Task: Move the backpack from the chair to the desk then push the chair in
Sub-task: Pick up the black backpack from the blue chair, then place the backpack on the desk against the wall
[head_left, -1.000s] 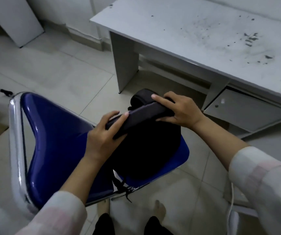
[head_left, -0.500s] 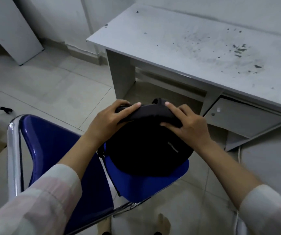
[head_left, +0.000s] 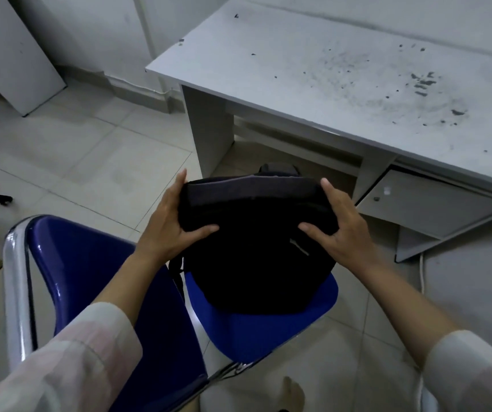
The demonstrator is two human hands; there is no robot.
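A black backpack (head_left: 256,248) is held over the seat of a blue chair (head_left: 256,331) with a chrome frame. My left hand (head_left: 173,224) grips the backpack's left upper side, thumb on its front. My right hand (head_left: 340,227) grips its right upper side. Whether the backpack's bottom still touches the seat is hidden. The grey desk (head_left: 328,84), dusty and speckled with dark marks, stands beyond the chair at the upper right.
A desk drawer unit (head_left: 429,203) sits under the desk at right. A white cable (head_left: 421,272) hangs beside it. A grey board (head_left: 16,55) leans on the wall at far left. My bare foot (head_left: 293,392) shows on the tiled floor below the chair.
Both hands shifted from the backpack's top to its two sides. The backpack has turned upright and risen a little over the seat. The view moved closer to the desk.
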